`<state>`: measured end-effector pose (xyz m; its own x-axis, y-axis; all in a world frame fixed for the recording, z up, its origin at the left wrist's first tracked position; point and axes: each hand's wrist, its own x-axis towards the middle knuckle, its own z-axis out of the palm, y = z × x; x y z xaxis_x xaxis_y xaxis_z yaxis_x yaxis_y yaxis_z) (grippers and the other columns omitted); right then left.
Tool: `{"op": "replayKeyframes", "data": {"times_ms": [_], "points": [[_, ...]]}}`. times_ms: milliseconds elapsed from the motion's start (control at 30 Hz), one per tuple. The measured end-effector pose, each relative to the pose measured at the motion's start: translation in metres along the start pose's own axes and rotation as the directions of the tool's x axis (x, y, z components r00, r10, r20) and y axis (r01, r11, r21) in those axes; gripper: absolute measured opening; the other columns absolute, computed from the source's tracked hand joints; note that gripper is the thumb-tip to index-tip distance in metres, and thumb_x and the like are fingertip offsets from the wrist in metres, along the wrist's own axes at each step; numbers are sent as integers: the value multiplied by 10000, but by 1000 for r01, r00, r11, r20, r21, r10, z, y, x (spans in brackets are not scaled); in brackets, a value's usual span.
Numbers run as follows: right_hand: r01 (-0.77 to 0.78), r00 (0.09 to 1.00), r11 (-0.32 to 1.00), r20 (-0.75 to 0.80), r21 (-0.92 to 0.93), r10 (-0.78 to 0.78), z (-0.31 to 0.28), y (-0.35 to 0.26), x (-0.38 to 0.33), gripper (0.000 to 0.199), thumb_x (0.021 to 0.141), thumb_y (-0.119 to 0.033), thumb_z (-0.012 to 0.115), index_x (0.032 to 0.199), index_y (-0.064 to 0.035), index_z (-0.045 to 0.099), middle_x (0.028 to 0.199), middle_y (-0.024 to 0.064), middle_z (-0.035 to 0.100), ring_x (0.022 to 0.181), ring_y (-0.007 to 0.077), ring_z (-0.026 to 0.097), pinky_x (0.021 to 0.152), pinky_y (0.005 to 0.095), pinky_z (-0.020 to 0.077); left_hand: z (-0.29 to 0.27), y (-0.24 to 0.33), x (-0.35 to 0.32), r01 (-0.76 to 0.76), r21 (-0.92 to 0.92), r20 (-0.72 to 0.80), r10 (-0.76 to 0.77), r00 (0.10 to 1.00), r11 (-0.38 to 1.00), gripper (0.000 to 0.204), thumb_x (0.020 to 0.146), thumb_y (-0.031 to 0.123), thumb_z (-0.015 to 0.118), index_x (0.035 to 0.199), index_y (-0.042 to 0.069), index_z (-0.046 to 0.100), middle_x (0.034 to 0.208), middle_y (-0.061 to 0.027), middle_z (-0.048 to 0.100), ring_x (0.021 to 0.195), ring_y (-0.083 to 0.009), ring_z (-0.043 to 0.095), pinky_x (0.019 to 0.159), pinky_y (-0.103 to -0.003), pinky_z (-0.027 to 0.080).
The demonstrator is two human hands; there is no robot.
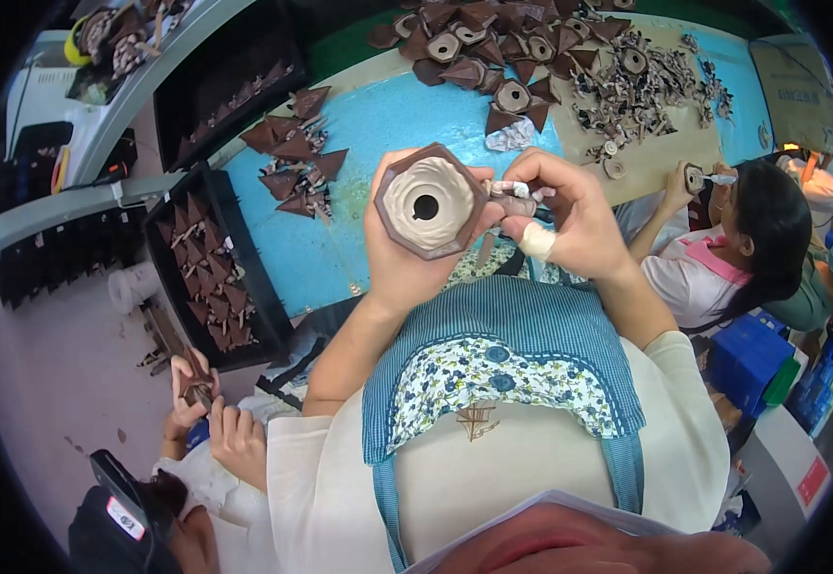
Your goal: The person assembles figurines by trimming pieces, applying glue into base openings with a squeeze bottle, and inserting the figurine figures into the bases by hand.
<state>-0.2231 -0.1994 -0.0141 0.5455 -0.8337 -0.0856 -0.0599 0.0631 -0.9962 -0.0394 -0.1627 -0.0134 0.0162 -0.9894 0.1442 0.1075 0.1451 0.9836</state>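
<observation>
Gripping a brown hexagonal mould [428,202], open end facing up, left hand [399,256]; right hand [569,222] pinches a small tool [513,190].

Matt brown clay piece [428,203], glossy blue tabletop [378,124]

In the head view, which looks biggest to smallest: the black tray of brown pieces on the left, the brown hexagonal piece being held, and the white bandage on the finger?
1. black tray
2. brown hexagonal piece, though it is held nearer the camera, which enlarges it
3. white bandage

We see a blue-topped table [378,124] bearing brown pyramid-shaped pieces [297,158], a trimmings heap [632,91] and a black tray [268,297].
</observation>
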Motion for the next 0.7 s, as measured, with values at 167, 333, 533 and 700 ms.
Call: {"op": "replayKeyframes", "data": {"times_ms": [167,333,533,700], "points": [[442,845,817,-134,-369,-518,25,5,5,242,678,-43,685,891,-26,573,851,59,544,786,137,518,692,249,412,3,3,-16,58,-68,-167,-68,984,996,517,683,-5,787,1069,8,443,967,-114,641,879,-151,621,785,-285,509],[280,960,958,-47,62,-277,19,0,0,260,782,-59,661,1001,-31,523,952,36,543,840,98,511,736,235,417,2,9,-14,-45,-61,-128,36,991,997,565,659,13,810,1085,15,439,976,-96,634,872,-144,611,787,-273,499],[218,976,942,-26,257,-218,-9,-24,4,297,792,-80,667,1012,-47,471,960,33,517,870,99,483,789,233,396,-17,21,-4,83,-204,141,-54,989,976,760,565,144,895,1147,16,424,1041,-78,578,967,-132,555,852,-283,453],[392,919,880,159,-270,-361,-16,-62,14,285,681,-60,676,899,-31,494,844,99,516,742,153,487,661,267,390,-4,21,3,86,31,174,-90,981,996,611,611,140,813,1104,19,473,964,-78,622,890,-135,606,776,-287,485]]}}
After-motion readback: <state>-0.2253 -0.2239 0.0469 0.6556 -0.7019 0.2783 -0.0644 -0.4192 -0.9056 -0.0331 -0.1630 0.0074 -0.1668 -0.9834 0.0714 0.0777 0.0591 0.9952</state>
